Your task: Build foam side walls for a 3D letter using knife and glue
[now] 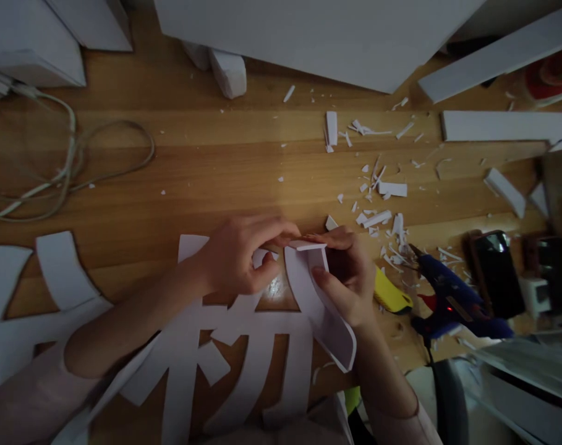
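A large white foam-board cut-out [281, 321], shaped like a written character, lies in front of me. Narrow white foam-board strips [335, 327] stand up along the edge of its upper right stroke. My right hand [348, 278] pinches the long side strip, thumb on the inner face and fingers behind it. My left hand [238, 256] reaches over from the left with its fingertips at the short strip across the stroke's end. Its thumb stands apart from the fingers and presses on nothing I can see. The right fingertips are partly hidden behind the strips.
Right of my hands lie a blue glue gun [452, 296] with a red light, a yellow-handled tool [392, 293], a phone [496, 269] and white scraps [378, 216]. A cable [70, 161] loops at left, near another white cut-out [62, 272]. A big white board [308, 37] stands at the back.
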The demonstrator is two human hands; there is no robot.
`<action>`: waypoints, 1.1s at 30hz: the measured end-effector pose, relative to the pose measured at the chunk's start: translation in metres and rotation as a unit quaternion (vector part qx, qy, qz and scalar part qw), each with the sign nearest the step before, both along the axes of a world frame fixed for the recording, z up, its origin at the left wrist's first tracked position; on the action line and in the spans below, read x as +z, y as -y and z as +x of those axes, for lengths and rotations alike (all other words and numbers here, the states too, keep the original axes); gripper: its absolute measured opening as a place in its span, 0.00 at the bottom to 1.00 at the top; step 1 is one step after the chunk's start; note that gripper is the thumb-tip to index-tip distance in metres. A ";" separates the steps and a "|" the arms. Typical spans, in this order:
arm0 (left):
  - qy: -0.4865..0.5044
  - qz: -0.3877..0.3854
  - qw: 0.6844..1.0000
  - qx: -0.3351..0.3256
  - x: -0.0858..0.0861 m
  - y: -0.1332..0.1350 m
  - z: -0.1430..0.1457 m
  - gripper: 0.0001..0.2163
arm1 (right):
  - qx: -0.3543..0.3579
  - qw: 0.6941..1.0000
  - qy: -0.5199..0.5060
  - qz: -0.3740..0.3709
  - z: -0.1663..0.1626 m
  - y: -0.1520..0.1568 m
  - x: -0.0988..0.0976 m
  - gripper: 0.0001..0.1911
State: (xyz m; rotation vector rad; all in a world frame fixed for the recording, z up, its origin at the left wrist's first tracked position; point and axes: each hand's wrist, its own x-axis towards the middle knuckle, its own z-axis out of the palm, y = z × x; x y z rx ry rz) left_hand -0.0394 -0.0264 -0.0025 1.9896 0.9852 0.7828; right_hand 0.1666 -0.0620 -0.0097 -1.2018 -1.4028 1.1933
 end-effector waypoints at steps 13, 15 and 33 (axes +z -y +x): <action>0.002 0.050 0.999 -0.007 -0.001 -0.001 0.003 0.14 | 0.002 1.000 -0.028 0.010 0.000 0.001 -0.004 0.11; 0.008 0.055 0.998 -0.002 -0.003 0.000 0.006 0.09 | 0.003 0.999 -0.046 0.003 -0.003 -0.001 -0.006 0.10; 0.074 0.030 0.981 0.175 -0.017 -0.006 0.008 0.09 | -0.448 0.840 0.302 -0.041 0.134 0.109 0.036 0.30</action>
